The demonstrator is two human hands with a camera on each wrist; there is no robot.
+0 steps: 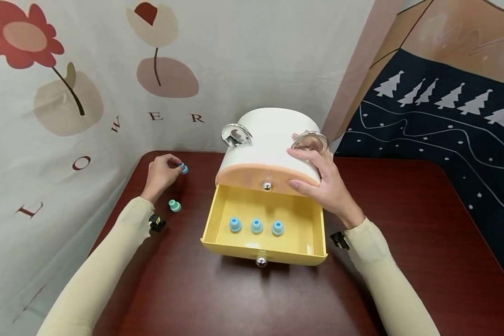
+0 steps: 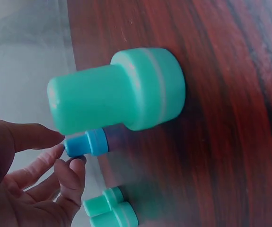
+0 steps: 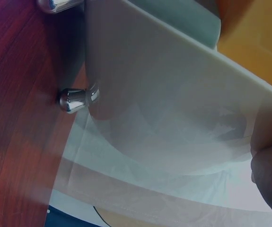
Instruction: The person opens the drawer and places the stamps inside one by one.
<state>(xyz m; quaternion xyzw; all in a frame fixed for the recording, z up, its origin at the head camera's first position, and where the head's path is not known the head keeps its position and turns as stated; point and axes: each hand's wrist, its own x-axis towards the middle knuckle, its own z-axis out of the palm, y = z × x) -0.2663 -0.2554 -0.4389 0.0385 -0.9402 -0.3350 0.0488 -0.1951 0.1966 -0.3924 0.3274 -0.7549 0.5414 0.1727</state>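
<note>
At the table's far left, my left hand (image 1: 163, 175) has its thumb and fingertips around the narrow end of a small blue stepped peg (image 2: 86, 143). Whether the peg's base touches the table cannot be told. A green peg (image 1: 174, 206) stands closer to me, looming large in the left wrist view. My right hand (image 1: 333, 186) rests on the right corner of a white rounded box (image 1: 273, 126). Its thumb lies on the orange front, its fingers on top by a silver ear (image 1: 312, 140). Below, a yellow drawer (image 1: 210, 228) is pulled out, with three light-blue pegs (image 1: 256, 226) inside.
Two more green pegs (image 2: 109, 208) show low in the left wrist view. The box has another silver ear (image 1: 236, 135) and a silver foot (image 3: 74, 100). A printed curtain (image 1: 256, 56) hangs behind the dark red table (image 1: 172, 289).
</note>
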